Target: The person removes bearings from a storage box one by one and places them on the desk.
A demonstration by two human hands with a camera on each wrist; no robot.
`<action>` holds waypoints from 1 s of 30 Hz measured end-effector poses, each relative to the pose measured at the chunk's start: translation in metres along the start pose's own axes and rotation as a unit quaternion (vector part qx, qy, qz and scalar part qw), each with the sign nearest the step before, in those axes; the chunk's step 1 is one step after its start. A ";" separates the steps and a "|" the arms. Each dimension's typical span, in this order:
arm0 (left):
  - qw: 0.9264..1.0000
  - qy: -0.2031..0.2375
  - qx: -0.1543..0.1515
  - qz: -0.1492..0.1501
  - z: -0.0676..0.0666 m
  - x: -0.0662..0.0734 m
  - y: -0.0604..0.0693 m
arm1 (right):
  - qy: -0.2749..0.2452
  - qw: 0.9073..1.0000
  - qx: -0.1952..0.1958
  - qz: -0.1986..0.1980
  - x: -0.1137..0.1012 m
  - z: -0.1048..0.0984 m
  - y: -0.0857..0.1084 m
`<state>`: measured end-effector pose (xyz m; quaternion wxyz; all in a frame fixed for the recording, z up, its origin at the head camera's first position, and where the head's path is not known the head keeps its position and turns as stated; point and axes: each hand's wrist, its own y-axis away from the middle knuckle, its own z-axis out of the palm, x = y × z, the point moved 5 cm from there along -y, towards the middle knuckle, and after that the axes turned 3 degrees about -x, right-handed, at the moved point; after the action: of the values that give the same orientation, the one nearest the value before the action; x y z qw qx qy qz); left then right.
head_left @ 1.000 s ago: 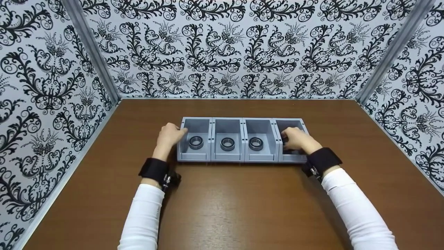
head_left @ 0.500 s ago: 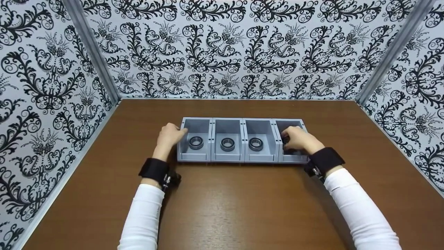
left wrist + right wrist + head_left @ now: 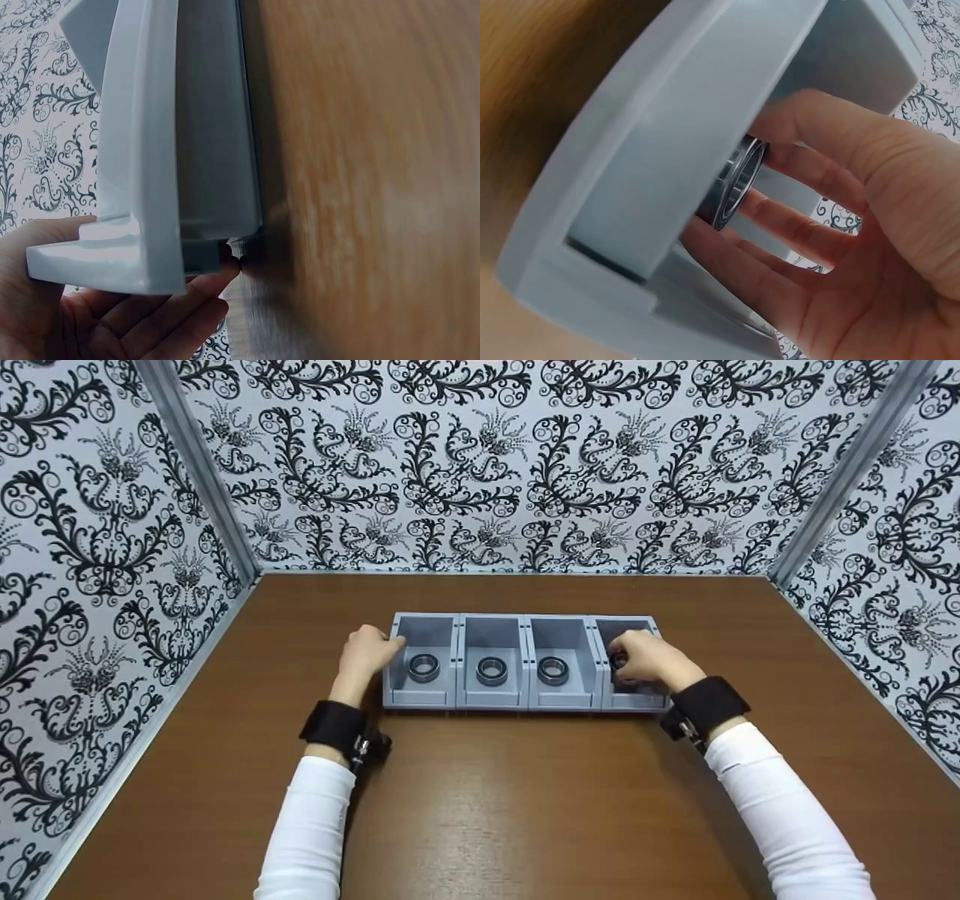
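A row of joined grey open-front storage bins stands on the table. Bearings lie flat in the left bin, the second bin and the third bin; the third bearing is near its bin's left wall. At the row's left end my left hand grips the outer wall, thumb over the edge. In the left wrist view, fingers reach beneath the bin. Inside the rightmost bin, my right hand holds another bearing between thumb and fingers; the bin's front lip partly hides it in the right wrist view.
The brown wooden table extends in front of the bins and to both sides. Patterned black-and-white panels enclose the back and sides, with grey metal posts at the corners. Black straps with cameras sit on both wrists.
My right wrist has shifted slightly to the right, and a little more of the bearing at the right fingers shows. The left hand and the other bearings stay where they were.
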<state>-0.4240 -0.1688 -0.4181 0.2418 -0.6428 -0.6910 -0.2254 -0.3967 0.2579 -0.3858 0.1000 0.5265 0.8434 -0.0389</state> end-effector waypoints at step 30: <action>1.000 -0.001 -0.018 -0.016 0.000 0.001 0.003 | -0.009 1.000 -0.001 -0.006 -0.007 -0.021 0.007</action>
<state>-0.4214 -0.1683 -0.4175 0.2262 -0.6358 -0.6974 -0.2413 -0.3903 0.2584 -0.3639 0.1081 0.5211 0.8455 -0.0434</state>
